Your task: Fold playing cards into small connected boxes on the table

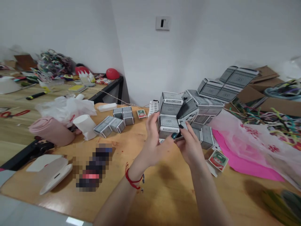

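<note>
A chain of cubes folded from grey-backed playing cards [199, 100] runs from the table's middle up to the right. My left hand [154, 141] grips the near cube [168, 122] from its left side, thumb pressed on the lower front. My right hand [191, 142] pinches the same cube's lower right corner, fingers closed on the cards. A red cord circles my left wrist.
Smaller card cubes [115, 122] lie to the left by a white cup [85, 125] and a pink roll [50, 130]. A card box [218, 159] and pink sheet [237, 157] sit right. A blurred dark bottle [92, 168] lies near the front.
</note>
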Tool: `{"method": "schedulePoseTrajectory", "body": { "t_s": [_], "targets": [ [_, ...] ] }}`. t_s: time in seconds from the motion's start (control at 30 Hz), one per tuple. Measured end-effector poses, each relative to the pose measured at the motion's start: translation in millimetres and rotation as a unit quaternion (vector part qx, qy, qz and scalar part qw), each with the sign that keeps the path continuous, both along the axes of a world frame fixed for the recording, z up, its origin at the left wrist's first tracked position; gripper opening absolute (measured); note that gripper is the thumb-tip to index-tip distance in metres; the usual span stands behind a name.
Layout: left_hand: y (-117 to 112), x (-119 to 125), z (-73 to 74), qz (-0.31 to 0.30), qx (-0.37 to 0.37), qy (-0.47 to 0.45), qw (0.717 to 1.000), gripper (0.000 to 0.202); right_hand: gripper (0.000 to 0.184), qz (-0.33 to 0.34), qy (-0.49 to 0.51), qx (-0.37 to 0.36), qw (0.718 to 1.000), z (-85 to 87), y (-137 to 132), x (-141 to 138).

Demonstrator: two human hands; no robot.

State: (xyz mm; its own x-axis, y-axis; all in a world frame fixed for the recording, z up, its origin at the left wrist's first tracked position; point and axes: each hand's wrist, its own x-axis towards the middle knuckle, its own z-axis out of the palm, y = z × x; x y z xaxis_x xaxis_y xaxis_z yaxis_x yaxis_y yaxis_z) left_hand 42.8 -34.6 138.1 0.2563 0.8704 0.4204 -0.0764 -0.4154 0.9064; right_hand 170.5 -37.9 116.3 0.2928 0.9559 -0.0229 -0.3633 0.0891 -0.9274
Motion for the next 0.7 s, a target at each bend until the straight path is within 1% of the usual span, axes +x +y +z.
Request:
{"method": "schedulePoseTrajectory", "body": {
  "t_s": [0.03, 0.07, 0.13, 0.17, 0.2, 0.23, 0.27, 0.3, 0.37, 0.47, 0.57, 0.63, 0.7],
  "targets": [
    [2, 3, -4.0, 0.017, -0.011, -0.012, 1.0, 0.061, 0.055, -0.015, -0.032, -0.009, 0.999, -3.6, -1, -1],
    [5, 6, -7.4, 0.048, -0.031, -0.045, 0.997, 0.055, 0.055, -0.025, -0.063, -0.011, 0.998, -6.9, -2, -2],
    [11, 9, -12.0, 0.113, -0.109, -0.119, 0.98, 0.049, 0.055, -0.034, -0.123, 0.007, 0.992, -10.3, -4, -3],
    [14, 8, -12.8, 0.107, -0.16, -0.151, 0.97, 0.05, 0.054, -0.033, -0.151, 0.025, 0.988, -10.0, -5, -5],
    [16, 6, -12.8, 0.084, -0.209, -0.178, 0.958, 0.048, 0.053, -0.027, -0.176, 0.045, 0.983, -8.4, -7, -6],
    [18, 3, -12.2, 0.046, -0.253, -0.194, 0.947, 0.044, 0.052, -0.017, -0.201, 0.066, 0.977, -5.7, -8, -7],
    [20, 0, -11.3, 0.01, -0.286, -0.201, 0.937, 0.039, 0.05, -0.005, -0.223, 0.084, 0.971, -2.3, -9, -8],
    [21, -3, -10.2, -0.013, -0.304, -0.204, 0.931, 0.035, 0.048, 0.007, -0.241, 0.098, 0.965, 1.4, -9, -9],
    [22, -8, -8.4, -0.03, -0.3, -0.199, 0.932, 0.031, 0.047, 0.028, -0.262, 0.112, 0.958, 7.5, -10, -9],
    [22, -7, -7.7, -0.015, -0.24, -0.181, 0.954, 0.036, 0.042, 0.046, -0.276, 0.094, 0.955, 10.1, -9, -6],
    [21, -1, -9.3, 0.004, -0.202, -0.145, 0.968, 0.042, 0.038, 0.022, -0.309, 0.07, 0.948, 6.7, -6, -3],
    [21, 2, -11.2, 0.013, -0.2, -0.128, 0.971, 0.045, 0.039, 0.003, -0.331, 0.06, 0.942, 4.8, -5, -2],
    [22, 3, -13.2, 0.006, -0.197, -0.122, 0.973, 0.047, 0.039, -0.001, -0.338, 0.062, 0.939, 4.7, -3, -2]
  ]
}}
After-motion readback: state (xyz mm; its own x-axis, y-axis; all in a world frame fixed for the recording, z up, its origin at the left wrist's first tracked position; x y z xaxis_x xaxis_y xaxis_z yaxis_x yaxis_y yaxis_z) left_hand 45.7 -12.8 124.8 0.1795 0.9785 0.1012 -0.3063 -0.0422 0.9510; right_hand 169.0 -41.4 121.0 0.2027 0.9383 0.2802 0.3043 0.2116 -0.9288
